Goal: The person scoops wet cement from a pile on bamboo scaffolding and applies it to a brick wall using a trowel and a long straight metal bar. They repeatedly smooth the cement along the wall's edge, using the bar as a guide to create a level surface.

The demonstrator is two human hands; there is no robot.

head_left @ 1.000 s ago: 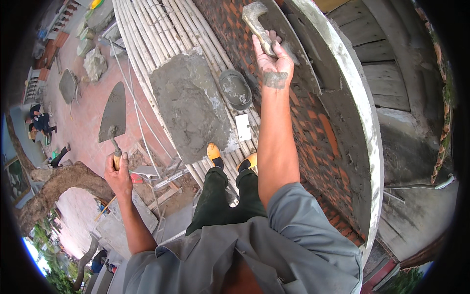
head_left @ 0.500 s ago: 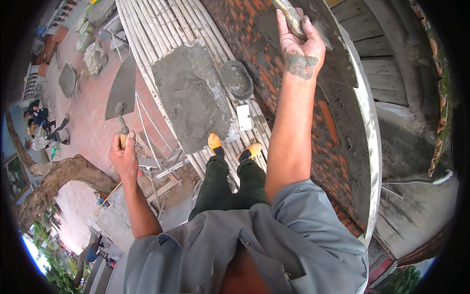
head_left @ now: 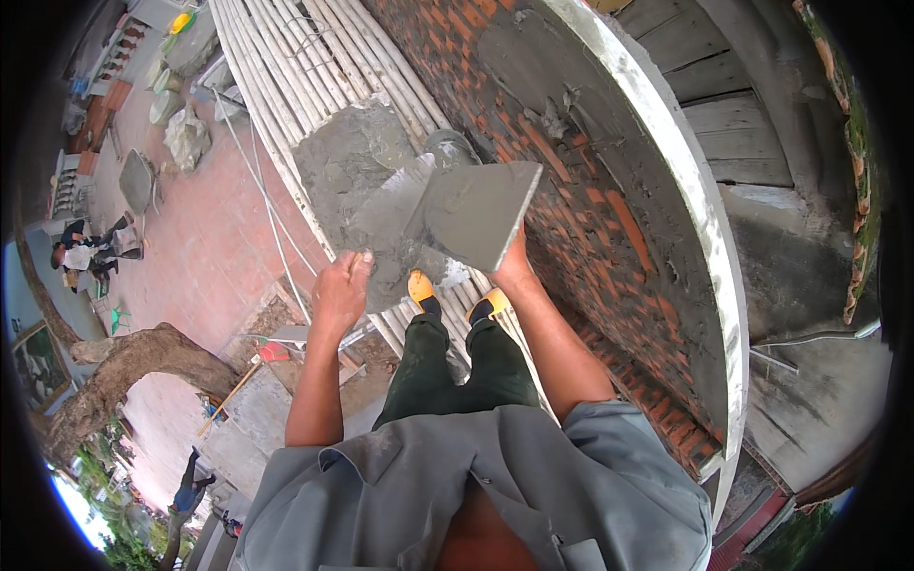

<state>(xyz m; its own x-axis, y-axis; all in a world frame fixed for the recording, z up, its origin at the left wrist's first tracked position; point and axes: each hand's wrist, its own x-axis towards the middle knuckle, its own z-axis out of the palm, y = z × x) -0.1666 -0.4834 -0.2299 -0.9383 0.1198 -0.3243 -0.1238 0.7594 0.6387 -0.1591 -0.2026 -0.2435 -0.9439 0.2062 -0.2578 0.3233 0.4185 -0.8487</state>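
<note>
My left hand (head_left: 341,293) is closed round the handle of a pointed trowel. Its grey blade (head_left: 402,198) lies low over the wet mortar (head_left: 333,162) heaped on a board, close to the left edge of a plastering float (head_left: 481,211). The float is tilted, its flat face turned up and coated with grey mortar. Gripping it from beneath is my right hand (head_left: 515,265), mostly hidden by the float. Behind the float a dark bucket (head_left: 450,147) shows only in part.
I stand in yellow shoes on a platform of pale poles (head_left: 286,57). Along the right runs a brick wall (head_left: 609,238), partly plastered, with a pale top edge. Below left are a red paved yard (head_left: 219,200), a wheelbarrow (head_left: 138,181), sacks (head_left: 186,138), a tree trunk (head_left: 143,371) and other people.
My right hand has come down from the wall with the float, turning its face up. My left hand has brought the trowel rightward to the mortar. Fresh mortar shows on the upper wall.
</note>
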